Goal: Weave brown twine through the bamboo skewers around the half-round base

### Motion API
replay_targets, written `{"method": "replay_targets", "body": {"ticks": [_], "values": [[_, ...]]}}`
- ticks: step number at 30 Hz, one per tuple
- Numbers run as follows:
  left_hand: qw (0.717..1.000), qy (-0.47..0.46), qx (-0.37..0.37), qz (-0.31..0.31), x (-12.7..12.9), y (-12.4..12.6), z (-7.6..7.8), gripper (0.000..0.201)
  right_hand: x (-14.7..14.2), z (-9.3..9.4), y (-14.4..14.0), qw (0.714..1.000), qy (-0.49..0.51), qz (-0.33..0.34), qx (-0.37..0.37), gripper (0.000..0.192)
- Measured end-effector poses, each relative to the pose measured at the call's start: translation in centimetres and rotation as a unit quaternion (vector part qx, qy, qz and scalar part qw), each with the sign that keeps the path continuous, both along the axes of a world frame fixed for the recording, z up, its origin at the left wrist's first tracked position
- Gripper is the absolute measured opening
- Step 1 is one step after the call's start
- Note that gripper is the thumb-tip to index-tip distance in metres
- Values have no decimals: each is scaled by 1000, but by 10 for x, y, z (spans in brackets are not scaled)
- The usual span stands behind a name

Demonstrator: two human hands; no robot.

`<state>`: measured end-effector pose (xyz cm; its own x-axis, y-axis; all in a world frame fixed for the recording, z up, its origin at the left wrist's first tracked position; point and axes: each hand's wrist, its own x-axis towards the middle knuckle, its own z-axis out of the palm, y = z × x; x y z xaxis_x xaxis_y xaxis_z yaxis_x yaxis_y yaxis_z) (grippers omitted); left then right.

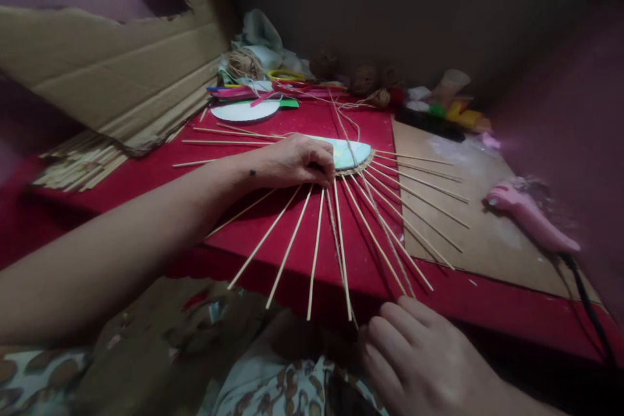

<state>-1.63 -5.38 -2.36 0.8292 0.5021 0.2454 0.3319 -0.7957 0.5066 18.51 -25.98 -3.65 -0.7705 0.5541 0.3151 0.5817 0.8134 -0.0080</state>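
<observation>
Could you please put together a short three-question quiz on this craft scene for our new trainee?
1. True or false: the left hand rests on the round disc from which the thin sticks fan out.
2. Which tool lies on the brown board at the right? A) scissors B) a pink glue gun C) a hammer
3. Fill in: the right hand is at the near edge of the table, its fingertips by the ends of the sticks and the strand of ____.

Key
1. True.
2. B.
3. Twine; whether the fingers actually grip it cannot be told.
</observation>
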Motion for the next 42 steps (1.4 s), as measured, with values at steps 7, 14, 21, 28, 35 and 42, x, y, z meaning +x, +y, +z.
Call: {"method": "replay_targets", "body": {"ticks": [7, 14, 21, 28, 35, 42], "values": [[1000, -5, -20, -1, -2, 1, 0, 7, 23, 40, 22, 993, 106, -17, -42, 34], [992, -29, -123, 27, -5, 1, 4, 15, 63, 58, 118, 940, 205, -271, 27, 9], [985, -54, -148, 73, -5, 3, 2, 18, 81, 43, 174, 901, 115, -417, 49, 13], [949, -119, -261, 134, -1, -3, 5, 19, 58, 45, 165, 932, 29, -350, 96, 22], [944, -117, -264, 156, 1, -9, 7, 20, 16, 15, 153, 977, 78, -188, -65, 16], [987, 86, -58, 120, 10, -6, 27, 18, 7, -2, 154, 964, 80, -249, -46, 18]]}}
